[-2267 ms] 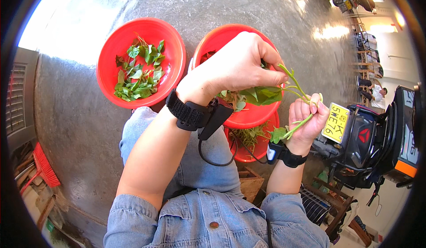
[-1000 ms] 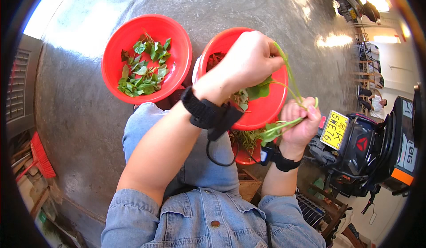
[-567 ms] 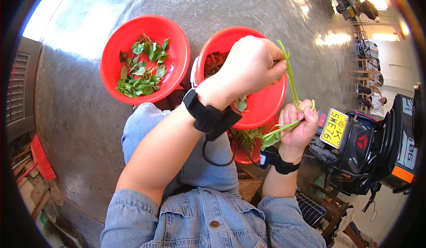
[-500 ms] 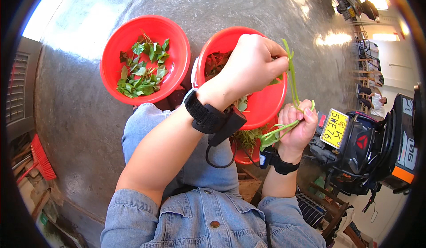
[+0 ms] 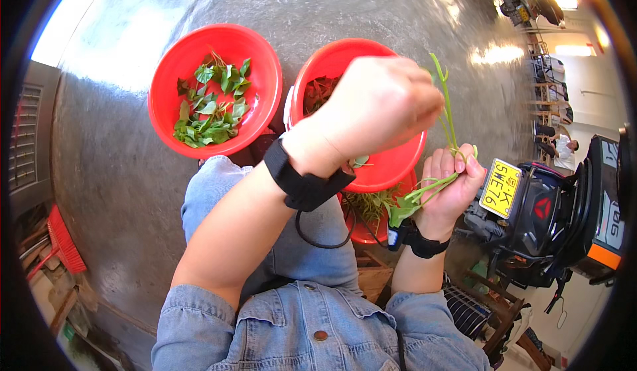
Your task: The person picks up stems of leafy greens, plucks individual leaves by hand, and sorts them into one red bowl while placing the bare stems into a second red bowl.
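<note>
One stem (image 5: 448,109), right of centre in the frame, is gripped by the right hand (image 5: 452,184); whether anything is pinched by the blurred left hand (image 5: 396,109) cannot be told. Likely light and easily snapped, the stem is best held mid-length.

The grey concrete floor (image 5: 113,205) is smooth and glossy, with white glare toward the upper left. Over it sit three round red basins: a left basin (image 5: 263,106), a middle basin (image 5: 398,162) just beside it, and a lower basin (image 5: 363,240) partly covered by the middle one; what their bases rest on is hidden. A motorcycle (image 5: 541,208) stands at right.
</note>
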Demonstrator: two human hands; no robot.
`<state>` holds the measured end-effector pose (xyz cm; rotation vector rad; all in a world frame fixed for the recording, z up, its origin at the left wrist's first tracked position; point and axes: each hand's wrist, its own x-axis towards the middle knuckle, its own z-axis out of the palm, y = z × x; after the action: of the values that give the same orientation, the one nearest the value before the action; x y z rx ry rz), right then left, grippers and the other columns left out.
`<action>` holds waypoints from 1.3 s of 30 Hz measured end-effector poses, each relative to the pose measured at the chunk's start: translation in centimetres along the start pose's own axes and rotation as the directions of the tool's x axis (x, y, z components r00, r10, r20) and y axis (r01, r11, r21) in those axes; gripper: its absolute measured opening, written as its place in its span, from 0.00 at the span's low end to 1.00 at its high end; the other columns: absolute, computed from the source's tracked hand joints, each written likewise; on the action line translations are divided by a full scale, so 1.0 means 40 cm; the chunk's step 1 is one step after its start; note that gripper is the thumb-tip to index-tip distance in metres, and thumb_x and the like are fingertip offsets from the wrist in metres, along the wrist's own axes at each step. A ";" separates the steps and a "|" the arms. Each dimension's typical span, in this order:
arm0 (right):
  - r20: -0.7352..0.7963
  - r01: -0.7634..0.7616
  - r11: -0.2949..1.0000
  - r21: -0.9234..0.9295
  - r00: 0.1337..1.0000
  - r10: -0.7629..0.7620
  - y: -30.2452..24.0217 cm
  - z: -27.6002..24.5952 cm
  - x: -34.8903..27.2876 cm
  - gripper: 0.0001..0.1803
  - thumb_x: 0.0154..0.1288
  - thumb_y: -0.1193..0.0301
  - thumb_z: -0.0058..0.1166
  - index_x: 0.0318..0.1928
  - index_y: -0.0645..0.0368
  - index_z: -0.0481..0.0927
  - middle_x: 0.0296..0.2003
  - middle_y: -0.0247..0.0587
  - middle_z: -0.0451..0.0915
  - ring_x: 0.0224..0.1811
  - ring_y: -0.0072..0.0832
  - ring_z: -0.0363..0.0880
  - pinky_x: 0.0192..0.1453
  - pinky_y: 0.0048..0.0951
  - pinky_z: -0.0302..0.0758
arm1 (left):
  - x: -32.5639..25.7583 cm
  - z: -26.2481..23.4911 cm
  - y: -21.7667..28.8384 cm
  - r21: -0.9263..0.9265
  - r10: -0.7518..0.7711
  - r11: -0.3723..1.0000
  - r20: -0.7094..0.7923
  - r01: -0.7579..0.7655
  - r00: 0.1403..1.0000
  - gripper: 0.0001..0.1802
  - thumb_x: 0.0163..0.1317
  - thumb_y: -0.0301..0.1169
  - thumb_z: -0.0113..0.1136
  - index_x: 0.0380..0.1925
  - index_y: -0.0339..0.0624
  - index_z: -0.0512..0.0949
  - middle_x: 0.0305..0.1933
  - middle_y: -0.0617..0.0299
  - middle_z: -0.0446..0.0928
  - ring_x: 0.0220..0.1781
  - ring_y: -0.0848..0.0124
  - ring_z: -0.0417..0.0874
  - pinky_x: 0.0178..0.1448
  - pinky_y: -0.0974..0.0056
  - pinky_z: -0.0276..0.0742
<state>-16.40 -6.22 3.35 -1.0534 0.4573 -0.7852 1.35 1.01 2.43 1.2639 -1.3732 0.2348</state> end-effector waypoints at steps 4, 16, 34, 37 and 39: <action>-0.018 -0.027 1.000 -0.002 0.999 0.027 0.000 0.006 0.000 0.14 0.63 0.62 0.40 0.21 0.51 0.60 0.11 0.29 0.57 0.10 0.19 0.50 0.12 0.22 0.49 | -0.013 0.018 0.010 0.005 0.062 0.998 0.143 -0.064 0.988 0.06 0.45 0.30 0.62 0.23 0.41 0.78 0.23 0.60 0.75 0.27 0.61 0.78 0.30 0.61 0.75; 0.020 -0.102 0.993 0.063 0.995 0.101 0.002 0.007 0.004 0.14 0.64 0.61 0.41 0.23 0.50 0.60 0.13 0.29 0.60 0.12 0.18 0.53 0.14 0.21 0.52 | -0.025 0.022 0.000 0.094 -0.026 0.996 0.322 -0.004 0.947 0.06 0.45 0.29 0.60 0.20 0.38 0.77 0.23 0.60 0.76 0.28 0.61 0.79 0.32 0.61 0.75; -0.168 0.095 0.934 -0.345 0.973 -0.161 0.005 -0.063 -0.078 0.11 0.62 0.67 0.41 0.26 0.59 0.67 0.17 0.38 0.67 0.16 0.25 0.67 0.20 0.24 0.67 | -0.020 -0.019 -0.024 -0.455 -0.770 0.473 0.202 0.755 0.605 0.09 0.56 0.28 0.60 0.30 0.31 0.80 0.24 0.64 0.78 0.25 0.80 0.75 0.31 0.74 0.72; -0.246 0.115 0.880 -0.461 0.936 -0.251 -0.028 -0.148 -0.116 0.08 0.64 0.72 0.42 0.30 0.62 0.72 0.18 0.35 0.68 0.17 0.20 0.67 0.20 0.20 0.66 | -0.034 -0.006 -0.031 -0.273 -0.728 0.538 0.327 0.798 0.603 0.10 0.56 0.29 0.60 0.35 0.33 0.81 0.28 0.62 0.80 0.30 0.79 0.77 0.36 0.72 0.74; -0.279 0.106 0.846 -0.523 0.916 -0.287 -0.047 -0.199 -0.148 0.08 0.65 0.73 0.42 0.32 0.63 0.73 0.19 0.34 0.69 0.17 0.18 0.66 0.20 0.18 0.66 | -0.038 0.002 -0.022 -0.154 -0.669 0.597 0.446 0.787 0.595 0.15 0.55 0.30 0.61 0.43 0.36 0.80 0.34 0.58 0.81 0.36 0.77 0.79 0.42 0.70 0.75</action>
<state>-26.26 -6.92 1.36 -1.4693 0.9010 -1.0827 1.54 1.38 0.71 1.5110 -0.9740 -0.8312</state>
